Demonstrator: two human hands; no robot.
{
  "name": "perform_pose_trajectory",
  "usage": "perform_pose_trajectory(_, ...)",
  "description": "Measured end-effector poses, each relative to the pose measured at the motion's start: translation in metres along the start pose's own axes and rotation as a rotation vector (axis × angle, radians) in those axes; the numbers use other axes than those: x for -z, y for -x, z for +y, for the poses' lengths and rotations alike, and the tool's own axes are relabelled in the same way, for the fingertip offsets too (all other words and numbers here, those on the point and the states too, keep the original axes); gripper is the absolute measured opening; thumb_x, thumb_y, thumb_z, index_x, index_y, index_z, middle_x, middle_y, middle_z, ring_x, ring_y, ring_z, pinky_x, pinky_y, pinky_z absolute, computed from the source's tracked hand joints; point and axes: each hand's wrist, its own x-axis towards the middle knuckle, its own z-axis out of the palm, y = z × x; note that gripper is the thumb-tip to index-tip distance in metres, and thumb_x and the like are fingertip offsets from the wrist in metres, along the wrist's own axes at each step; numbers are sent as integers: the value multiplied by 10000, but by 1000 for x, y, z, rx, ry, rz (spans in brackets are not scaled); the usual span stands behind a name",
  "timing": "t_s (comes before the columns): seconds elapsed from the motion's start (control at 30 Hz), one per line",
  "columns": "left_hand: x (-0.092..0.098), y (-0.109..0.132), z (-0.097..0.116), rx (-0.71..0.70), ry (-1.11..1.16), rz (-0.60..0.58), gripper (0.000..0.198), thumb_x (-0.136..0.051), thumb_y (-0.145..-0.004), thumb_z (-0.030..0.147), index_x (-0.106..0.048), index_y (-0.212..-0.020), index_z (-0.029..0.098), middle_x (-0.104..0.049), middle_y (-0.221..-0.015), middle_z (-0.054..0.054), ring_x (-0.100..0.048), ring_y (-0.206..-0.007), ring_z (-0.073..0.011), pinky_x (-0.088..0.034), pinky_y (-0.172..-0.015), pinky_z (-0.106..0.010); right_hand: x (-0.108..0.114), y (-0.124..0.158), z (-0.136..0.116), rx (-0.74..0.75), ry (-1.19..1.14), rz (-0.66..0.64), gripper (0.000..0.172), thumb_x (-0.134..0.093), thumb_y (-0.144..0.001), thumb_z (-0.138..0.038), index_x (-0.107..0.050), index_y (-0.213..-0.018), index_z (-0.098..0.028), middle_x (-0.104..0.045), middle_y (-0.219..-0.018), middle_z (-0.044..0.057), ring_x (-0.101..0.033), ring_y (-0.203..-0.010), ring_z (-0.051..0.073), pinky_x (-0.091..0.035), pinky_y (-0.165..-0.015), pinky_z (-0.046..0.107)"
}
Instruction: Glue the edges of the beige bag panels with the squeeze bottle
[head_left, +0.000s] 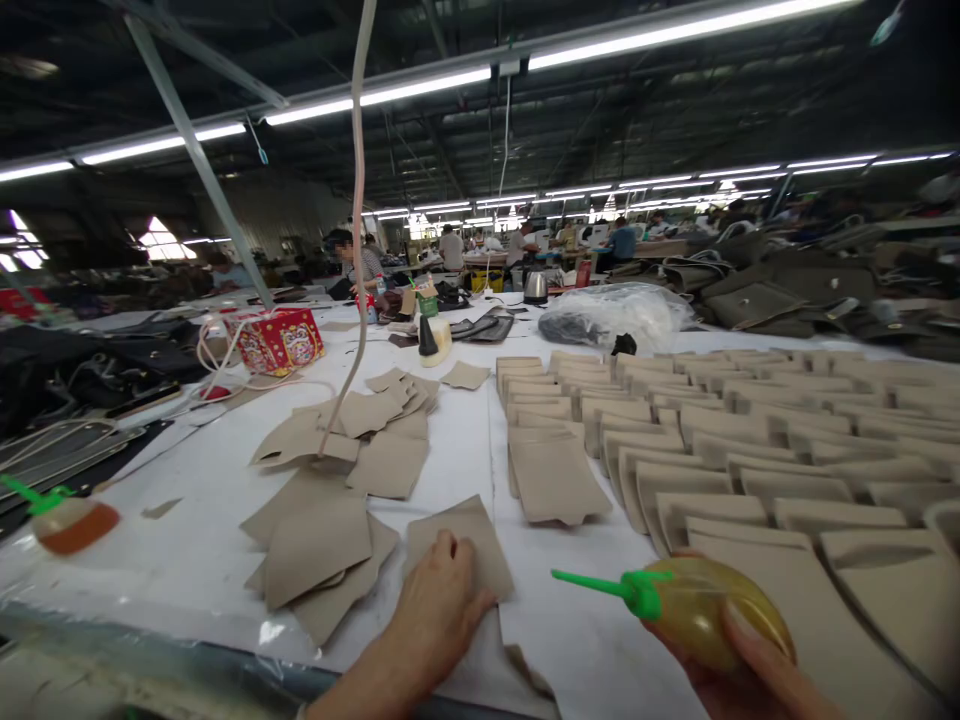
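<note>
My right hand [739, 665] is wrapped round a squeeze bottle [712, 605] of yellowish liquid, probably glue. Its long green nozzle points left over the white table, apart from the pieces. My left hand [439, 605] lies on a flat beige piece [480, 545] of leather-like sheet, its fingers curled and closed against it; the fingertips are partly hidden. To its left is a loose pile of similar beige pieces [322, 545]. On the right, many folded beige pieces [705, 480] stand in overlapping rows, with a flat-lying piece [559, 475] at their near left end.
A second green-tipped bottle [75, 525] with orange liquid lies at the left. A pale cord [358, 200] hangs down to the pile. Farther back are a red patterned box [281, 340], a clear plastic bag [619, 312] and a kettle [535, 288]. Several people work in the background.
</note>
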Motion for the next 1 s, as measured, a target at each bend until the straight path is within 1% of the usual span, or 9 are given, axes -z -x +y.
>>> perform_pose_trajectory(0.07, 0, -1, 4, 23, -2, 1, 360, -554, -818, 349, -538, -1116, 148, -519, -1109, -114, -541, -1000, -259, -424, -853, -350, -8, -2, 0, 89, 118, -25, 576, -824, -694, -356, -569, -1197, -238, -626, -1133, 128, -602, -997, 295, -527, -825, 302)
perform_pose_trajectory(0.17, 5, -12, 15, 77, -18, -13, 396, -525, -834, 428, -539, -1092, 127, -532, -1095, -139, -561, -976, -283, -439, -819, -365, -17, -6, -1, 184, 263, -59, 600, -804, -721, -390, -522, -1228, -239, -632, -1096, 115, -604, -972, 264, -514, -817, 252)
perform_pose_trajectory(0.33, 6, -32, 22, 123, -12, 12, 474, -515, -822, 462, -526, -1126, 98, -550, -1120, -181, -578, -976, -315, -445, -813, -393, -15, -15, -5, 210, 336, -82, 621, -790, -738, -400, -490, -1256, -236, -627, -1087, 118, -604, -960, 268, -522, -797, 263)
perform_pose_trajectory(0.53, 2, -37, 14, 83, 33, 17, 610, -442, -831, 522, -445, -1310, 145, -571, -1142, -170, -573, -1025, -335, -433, -860, -432, -18, -16, -11, 226, 329, -68, 606, -784, -733, -404, -502, -1242, -231, -640, -1035, 114, -617, -920, 274, -536, -778, 278)
perform_pose_trajectory(0.67, 6, -31, 11, 14, 14, -7, 453, -446, -832, 466, -543, -1209, 235, -600, -1055, -112, -588, -978, -310, -447, -832, -422, -17, -14, -14, 226, 301, 9, 646, -805, -707, -411, -507, -1253, -237, -626, -1078, 98, -600, -965, 259, -517, -803, 240)
perform_pose_trajectory(0.77, 10, -19, 9, -107, 19, -62, 333, -456, -831, 389, -587, -1120, 289, -604, -1000, -67, -585, -957, -270, -452, -823, -388, -9, -17, -13, 201, 303, 32, 719, -847, -634, -417, -513, -1244, -238, -636, -1064, 119, -614, -934, 283, -537, -756, 257)
perform_pose_trajectory(0.83, 11, -11, 9, -162, 34, -97, 295, -485, -809, 352, -595, -1075, 286, -599, -1002, -53, -579, -949, -249, -451, -830, -366, -6, -20, -11, 186, 289, 55, 753, -864, -589, -418, -522, -1236, -240, -641, -1056, 130, -621, -910, 300, -547, -732, 276)
perform_pose_trajectory(0.93, 11, -5, 13, -73, 5, -85, 339, -509, -760, 269, -558, -1090, 206, -584, -1066, -90, -559, -991, -268, -453, -846, -376, -10, -23, -8, 192, 278, 111, 788, -875, -543, -432, -539, -1228, -238, -647, -1032, 127, -625, -887, 302, -549, -716, 270)
perform_pose_trajectory(1.0, 12, -6, 18, 14, -26, -87, 379, -505, -752, 235, -525, -1121, 148, -573, -1100, -130, -549, -1020, -294, -455, -856, -401, -13, -24, -7, 199, 312, 101, 794, -876, -535, -438, -538, -1226, -242, -651, -1013, 119, -630, -877, 304, -551, -709, 266)
